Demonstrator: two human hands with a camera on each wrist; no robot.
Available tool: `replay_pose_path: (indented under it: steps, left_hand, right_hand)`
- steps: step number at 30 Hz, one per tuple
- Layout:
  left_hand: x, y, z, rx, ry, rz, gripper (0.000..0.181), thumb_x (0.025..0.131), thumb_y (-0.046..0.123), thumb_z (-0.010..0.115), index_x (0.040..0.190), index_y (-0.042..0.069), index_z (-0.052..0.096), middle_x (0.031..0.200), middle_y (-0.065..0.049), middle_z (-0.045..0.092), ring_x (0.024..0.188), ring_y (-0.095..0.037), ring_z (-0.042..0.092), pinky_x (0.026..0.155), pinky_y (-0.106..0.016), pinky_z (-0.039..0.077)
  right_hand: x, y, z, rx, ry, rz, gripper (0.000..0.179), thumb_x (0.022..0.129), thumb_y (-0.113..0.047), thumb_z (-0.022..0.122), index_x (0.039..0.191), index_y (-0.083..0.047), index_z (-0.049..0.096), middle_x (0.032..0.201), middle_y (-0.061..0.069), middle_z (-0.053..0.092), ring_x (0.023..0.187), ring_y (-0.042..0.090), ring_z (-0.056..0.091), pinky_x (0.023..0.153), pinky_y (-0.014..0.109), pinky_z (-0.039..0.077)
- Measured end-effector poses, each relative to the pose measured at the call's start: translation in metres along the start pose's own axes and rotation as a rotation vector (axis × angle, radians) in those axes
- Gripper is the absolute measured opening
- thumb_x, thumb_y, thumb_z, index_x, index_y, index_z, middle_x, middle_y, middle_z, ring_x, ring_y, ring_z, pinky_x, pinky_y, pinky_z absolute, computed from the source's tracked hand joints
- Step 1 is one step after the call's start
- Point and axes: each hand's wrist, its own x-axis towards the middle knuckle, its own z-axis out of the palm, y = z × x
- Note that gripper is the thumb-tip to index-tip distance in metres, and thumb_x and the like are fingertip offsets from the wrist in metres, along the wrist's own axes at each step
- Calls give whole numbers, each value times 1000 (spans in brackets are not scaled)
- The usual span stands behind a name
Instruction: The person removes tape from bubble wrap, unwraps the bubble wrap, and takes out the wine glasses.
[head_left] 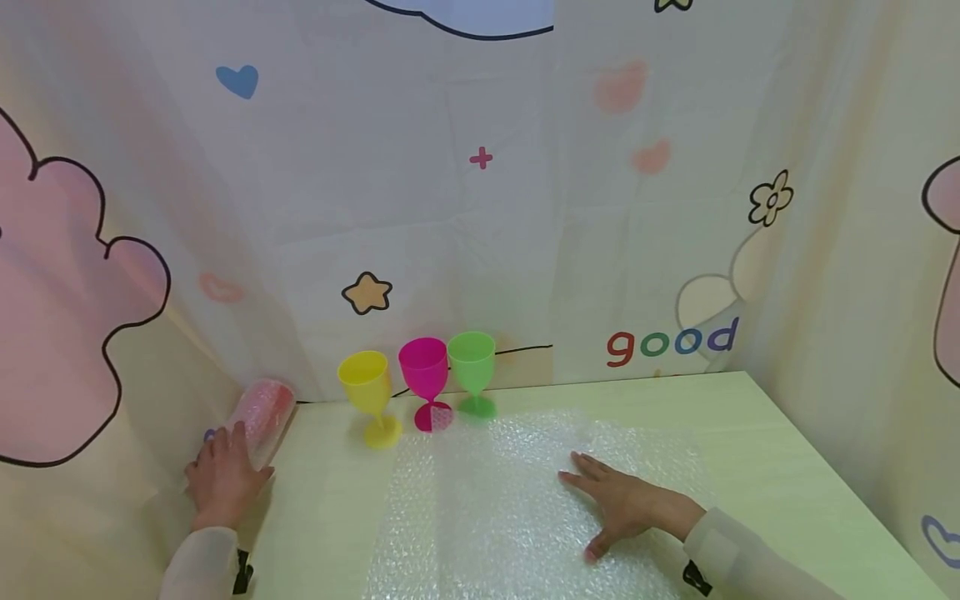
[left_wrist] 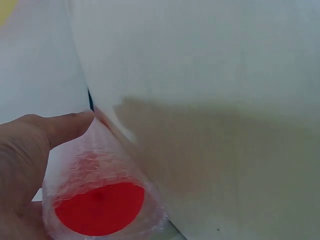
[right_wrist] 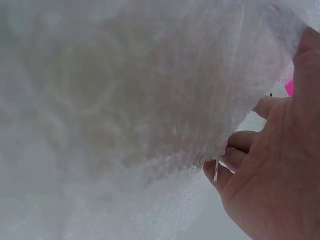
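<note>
My left hand (head_left: 223,479) touches a bubble-wrapped bundle (head_left: 270,414) at the table's left edge, fingers spread along its near part. In the left wrist view the thumb (left_wrist: 70,127) lies straight across the bundle (left_wrist: 100,150), and a round red end shows through the plastic. A clear sheet of bubble wrap (head_left: 510,492) is spread on the table, its left strip doubled. Over its right part my right hand (head_left: 630,502) has its fingers apart. The right wrist view shows the wrap (right_wrist: 150,110) close up, with the right hand's fingers (right_wrist: 242,141) at its edge.
Three plastic goblets stand along the back: yellow (head_left: 367,383), magenta (head_left: 424,367) and green (head_left: 472,367). The wrap's far corner overlaps the magenta base. A printed curtain (head_left: 480,233) hangs behind and beside the pale table (head_left: 780,467).
</note>
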Motion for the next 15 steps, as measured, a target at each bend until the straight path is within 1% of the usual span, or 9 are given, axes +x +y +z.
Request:
replay_pose_path:
  steps: [2, 7, 10, 15]
  left_hand:
    - [-1, -1, 3, 1, 16, -4, 85, 75, 23, 81, 140, -6, 35, 134, -39, 39, 118, -60, 39, 86, -78, 34]
    - [-4, 0, 7, -9, 48, -8, 71, 81, 11, 70, 141, -4, 35, 135, -37, 40, 120, -58, 38, 88, -78, 32]
    - [-4, -1, 7, -1, 74, -1, 70, 81, 12, 71, 139, -3, 37, 133, -36, 42, 118, -57, 40, 85, -77, 34]
    - [-7, 3, 7, 4, 128, 18, 70, 81, 16, 74, 139, -1, 40, 132, -33, 46, 116, -56, 44, 84, -75, 35]
  right_hand:
    - [0, 0, 0, 1, 1, -3, 120, 59, -66, 80, 156, -20, 27, 166, 18, 9, 152, 40, 14, 114, 61, 31]
    - [0, 0, 0, 6, -2, -1, 119, 60, -66, 80, 156, -20, 27, 166, 17, 10, 152, 40, 15, 114, 62, 31]
    - [0, -1, 0, 9, -4, 0, 118, 60, -65, 80, 156, -20, 28, 166, 17, 10, 152, 40, 15, 114, 62, 31]
    - [0, 0, 0, 3, -7, 7, 118, 60, -66, 80, 156, -21, 28, 166, 17, 10, 152, 39, 15, 115, 61, 30]
